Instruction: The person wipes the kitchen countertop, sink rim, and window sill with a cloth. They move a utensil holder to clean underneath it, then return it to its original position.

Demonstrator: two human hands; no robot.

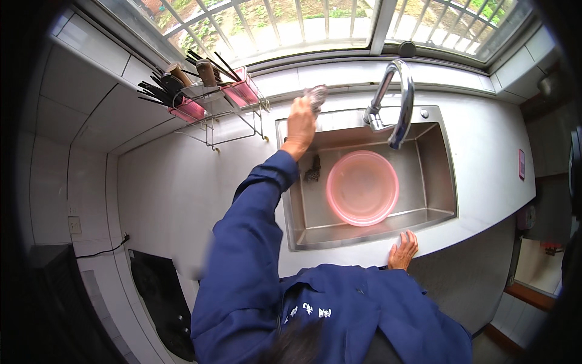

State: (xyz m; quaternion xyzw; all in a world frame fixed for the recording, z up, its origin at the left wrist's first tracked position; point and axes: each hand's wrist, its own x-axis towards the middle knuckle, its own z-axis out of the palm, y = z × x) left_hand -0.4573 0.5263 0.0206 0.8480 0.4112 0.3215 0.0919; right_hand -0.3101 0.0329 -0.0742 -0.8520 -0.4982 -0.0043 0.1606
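My left hand (pixel 300 122) reaches over the sink's far left corner, its fingers closed on a crumpled, blurred greyish cloth (pixel 317 96). The cloth is at the back strip of the counter, beside the window ledge. My right hand (pixel 403 251) rests on the counter's front edge, fingers slightly spread, with nothing in it. Between the hands is a stainless steel sink (pixel 420 175). A round pink plastic basin (pixel 363 188) stands inside it and seems to hold cloudy water. Left of the basin, a dark clump (pixel 313 170) lies on the sink floor; what it is, I cannot tell.
A chrome faucet (pixel 403 102) arches over the sink's back. A wire rack (pixel 234 134) with pink holders, chopsticks and knife handles stands back left. A black cooktop (pixel 159 300) lies near left, a pink-edged phone (pixel 521 164) far right. A barred window (pixel 273 27) is behind.
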